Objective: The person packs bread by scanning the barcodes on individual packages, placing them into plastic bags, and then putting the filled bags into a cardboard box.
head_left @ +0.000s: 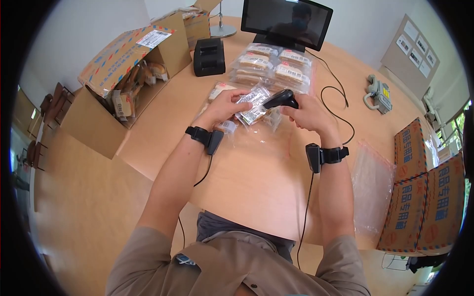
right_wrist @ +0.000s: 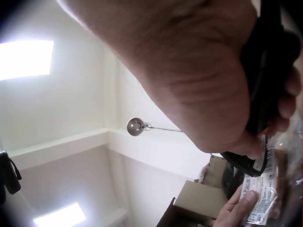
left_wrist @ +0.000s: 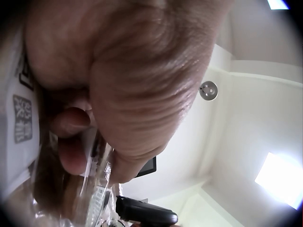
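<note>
In the head view my left hand (head_left: 224, 107) grips a clear-wrapped bread packet (head_left: 253, 104) by its left side, its printed label facing up. The thumb lies over the label and the fingers curl underneath. My right hand (head_left: 312, 113) holds a black handheld barcode scanner (head_left: 283, 100) by its handle. The scanner's head points left, close over the packet's label. Seen from the right wrist, the scanner's nose (right_wrist: 248, 165) overlaps the top of the label (right_wrist: 260, 201). More wrapped bread (head_left: 219, 90) lies beneath and beside the left hand, partly hidden.
Stacked bread packets (head_left: 291, 71) stand before a dark monitor (head_left: 286, 22). An open cardboard box (head_left: 106, 61) with more packets lies at left, near a black printer-like device (head_left: 209, 56). Closed cartons (head_left: 419, 197), clear plastic bags (head_left: 371, 190) and a telephone (head_left: 379, 93) occupy the right. A cable (head_left: 340, 116) crosses the table.
</note>
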`<state>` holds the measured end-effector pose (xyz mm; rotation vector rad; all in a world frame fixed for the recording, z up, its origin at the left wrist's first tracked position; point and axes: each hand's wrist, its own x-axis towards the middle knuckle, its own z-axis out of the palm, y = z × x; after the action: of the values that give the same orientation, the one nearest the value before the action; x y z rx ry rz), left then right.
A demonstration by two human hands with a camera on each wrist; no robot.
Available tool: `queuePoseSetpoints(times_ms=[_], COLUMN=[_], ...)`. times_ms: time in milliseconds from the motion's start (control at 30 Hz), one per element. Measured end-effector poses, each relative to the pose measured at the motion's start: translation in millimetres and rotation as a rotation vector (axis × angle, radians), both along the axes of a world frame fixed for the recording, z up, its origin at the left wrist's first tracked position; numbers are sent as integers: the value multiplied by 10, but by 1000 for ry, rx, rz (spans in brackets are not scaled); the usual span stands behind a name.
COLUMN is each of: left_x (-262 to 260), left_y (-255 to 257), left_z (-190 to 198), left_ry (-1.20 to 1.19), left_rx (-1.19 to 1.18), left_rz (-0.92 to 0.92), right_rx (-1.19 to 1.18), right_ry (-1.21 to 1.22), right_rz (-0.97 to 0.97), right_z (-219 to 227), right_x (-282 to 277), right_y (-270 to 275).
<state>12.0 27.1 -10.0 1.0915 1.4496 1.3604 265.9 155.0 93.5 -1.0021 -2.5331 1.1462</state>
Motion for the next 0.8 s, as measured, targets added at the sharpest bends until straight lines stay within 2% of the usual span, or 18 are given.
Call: queuePoseSetpoints(times_ms=[133, 233, 400, 500, 633, 800], left_x=[-6, -19, -16, -14, -22, -23], left_y=[1, -5, -1, -7, -1, 9], left_z=[-3, -19, -21, -6, -17, -36], left_ry=[-4, -3, 3, 5, 5, 41], left_rx=[-3, -5, -4, -15, -9, 2], left_rz=[-1, -3, 9, 9, 3, 14], right_rx=[-9, -9, -86, -80, -70, -96], right_ry=[-19, 83, 49, 50, -47, -26], right_rz=[-9, 3, -120, -182, -317, -313], right_z=[-40, -144, 26, -163, -322, -550], right_x=[-11, 25, 277, 502, 750, 922], right_y=[31, 147, 342, 740, 998, 1240])
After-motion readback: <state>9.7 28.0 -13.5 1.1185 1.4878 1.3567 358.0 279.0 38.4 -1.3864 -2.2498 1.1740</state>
